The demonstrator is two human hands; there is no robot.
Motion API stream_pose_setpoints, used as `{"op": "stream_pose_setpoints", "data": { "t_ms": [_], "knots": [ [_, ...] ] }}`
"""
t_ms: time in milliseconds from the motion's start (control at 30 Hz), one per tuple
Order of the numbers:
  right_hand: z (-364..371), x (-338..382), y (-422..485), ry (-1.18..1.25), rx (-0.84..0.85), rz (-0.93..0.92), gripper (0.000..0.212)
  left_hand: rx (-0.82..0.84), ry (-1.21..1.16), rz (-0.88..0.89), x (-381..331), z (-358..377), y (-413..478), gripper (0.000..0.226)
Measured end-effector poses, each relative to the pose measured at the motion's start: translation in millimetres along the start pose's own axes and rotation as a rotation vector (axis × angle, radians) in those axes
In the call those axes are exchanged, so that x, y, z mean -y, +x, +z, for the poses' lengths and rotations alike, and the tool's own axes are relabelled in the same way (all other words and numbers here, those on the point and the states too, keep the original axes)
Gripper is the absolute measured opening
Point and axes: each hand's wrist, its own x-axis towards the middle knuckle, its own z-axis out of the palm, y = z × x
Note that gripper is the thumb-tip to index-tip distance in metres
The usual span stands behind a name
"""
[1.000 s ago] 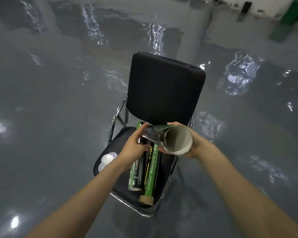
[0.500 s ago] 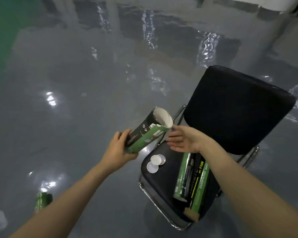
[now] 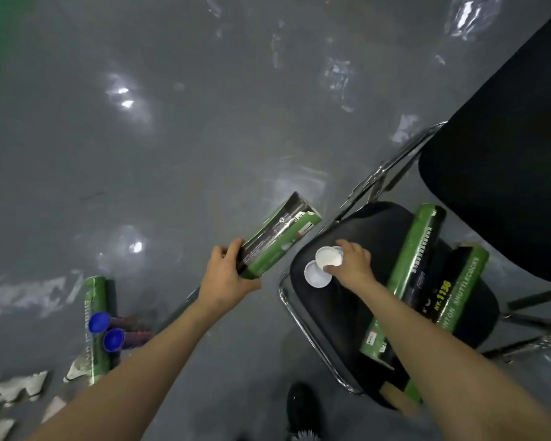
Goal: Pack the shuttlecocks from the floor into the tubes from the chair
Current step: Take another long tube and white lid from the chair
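In the middle of the frame, grips a green tube [image 3: 277, 240] in the left hand [image 3: 226, 278], fingers curled round its lower end, open mouth tilted toward upper right, held clear of the floor [image 3: 172, 154] just left of the chair seat [image 3: 331, 319]. Right of centre, pinches a white cap [image 3: 329, 257] with the right hand [image 3: 352, 265], fingertips bent round its rim, just above a second cap [image 3: 315, 275] lying on the seat. Leaves two more tubes [image 3: 407, 281] lying on the seat at right. At lower left, white shuttlecocks [image 3: 10, 389] scattered on the floor beside another tube [image 3: 93, 329] and two blue-tipped pieces [image 3: 100, 322], kind unclear. Cannot see into the held tube. Looks barely begun: visible shuttlecocks all yet to be gathered, loaded and capped.
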Motion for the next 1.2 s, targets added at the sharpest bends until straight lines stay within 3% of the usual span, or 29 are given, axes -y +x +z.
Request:
{"op": "stream_pose_setpoints", "data": {
  "t_ms": [133,300,533,700,933,1200],
  "knots": [
    [27.8,-4.9,27.5,-0.238,0.028,-0.185,0.086,0.032,-0.028,-0.013,3.4,27.9,23.9,0.077],
    [30.8,-8.0,52.6,-0.379,0.178,-0.213,0.084,0.028,-0.051,-0.036,8.7,39.7,36.6,0.076],
    [22.4,-13.1,50.1,-0.309,0.080,-0.228,0.077,-0.008,-0.087,-0.088,19.9,37.8,35.0,0.078],
    [9.3,36.0,15.1,0.041,0.033,-0.351,0.068,-0.075,-0.113,-0.138,38.3,22.9,6.8,0.081],
    [58.1,170.8,-71.5,0.049,0.125,-0.565,0.062,-0.275,-0.189,-0.291,127.9,-35.8,-94.2,0.082],
    [239.5,290.2,-287.5,-0.098,0.348,-0.794,0.061,-0.498,-0.257,-0.621,314.0,-107.3,-351.2,0.089]
  ]
}}
